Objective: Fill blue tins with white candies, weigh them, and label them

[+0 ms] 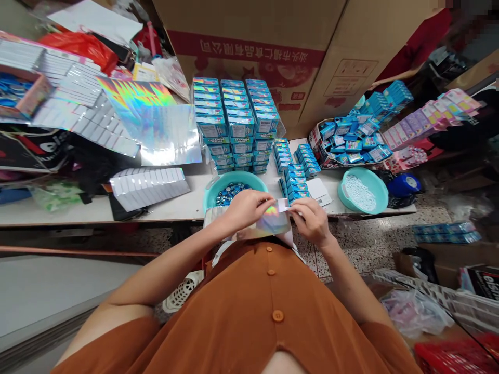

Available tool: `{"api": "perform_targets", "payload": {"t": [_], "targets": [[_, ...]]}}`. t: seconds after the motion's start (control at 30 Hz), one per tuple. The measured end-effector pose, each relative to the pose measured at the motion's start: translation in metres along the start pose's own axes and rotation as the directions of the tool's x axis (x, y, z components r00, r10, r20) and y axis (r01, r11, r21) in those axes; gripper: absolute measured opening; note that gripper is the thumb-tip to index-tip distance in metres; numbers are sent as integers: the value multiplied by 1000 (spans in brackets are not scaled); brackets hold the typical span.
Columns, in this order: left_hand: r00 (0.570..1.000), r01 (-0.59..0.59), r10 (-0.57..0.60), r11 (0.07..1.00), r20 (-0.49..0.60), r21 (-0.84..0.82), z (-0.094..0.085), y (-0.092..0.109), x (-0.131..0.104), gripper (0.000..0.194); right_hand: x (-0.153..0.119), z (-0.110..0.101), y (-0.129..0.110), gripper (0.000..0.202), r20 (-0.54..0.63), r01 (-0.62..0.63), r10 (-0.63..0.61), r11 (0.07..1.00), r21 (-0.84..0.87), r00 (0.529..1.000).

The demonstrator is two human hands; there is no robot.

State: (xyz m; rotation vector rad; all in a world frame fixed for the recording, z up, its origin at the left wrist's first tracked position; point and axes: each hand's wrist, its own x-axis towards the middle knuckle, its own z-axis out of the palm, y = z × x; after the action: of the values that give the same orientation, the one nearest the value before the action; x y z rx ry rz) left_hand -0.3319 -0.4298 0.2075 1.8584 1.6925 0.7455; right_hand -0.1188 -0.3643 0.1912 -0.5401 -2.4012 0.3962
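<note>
My left hand (pixel 249 209) pinches the upper edge of a shiny holographic sheet (pixel 272 222) held over my lap at the table's front edge. At the sheet's upper right corner, the closed fingers of my right hand (pixel 311 219) grip a small whitish piece. Just beyond my left hand, a teal basin (pixel 210 193) contains blue and silver round pieces. Small blue boxes (pixel 295 182) stand in a row beyond my right hand, beside a white square item (pixel 317 191).
Tall stacks of blue boxes (pixel 237 117) stand behind the basin. To the right are a carton of blue packets (pixel 353 140) and a teal basin of white pellets (pixel 362 190). Holographic sheets (pixel 171 136) lie left. Large cardboard (pixel 257 31) rises behind; another person's arm (pixel 397 74) shows beyond.
</note>
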Motion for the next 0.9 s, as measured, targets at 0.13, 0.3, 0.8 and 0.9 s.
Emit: {"api": "perform_targets", "payload": {"t": [0.13,0.3,0.8,0.9], "targets": [[999,13,-9,997,-50,81,5,-29,19,31,-4,-2,8,13,-86,-287,301,947,142,950],[991,92,-75,983,-109,160,13,-92,49,30,0,-4,20,17,-24,-576,637,712,401,770],[961,103,-105,994,-255,-21,74,-117,57,39,2,-7,17,24,41,-725,883,356,590,468],[980,95,-150,928,-129,-361,82,-82,55,37,2,-4,11,25,-3,-744,892,378,550,451]]}}
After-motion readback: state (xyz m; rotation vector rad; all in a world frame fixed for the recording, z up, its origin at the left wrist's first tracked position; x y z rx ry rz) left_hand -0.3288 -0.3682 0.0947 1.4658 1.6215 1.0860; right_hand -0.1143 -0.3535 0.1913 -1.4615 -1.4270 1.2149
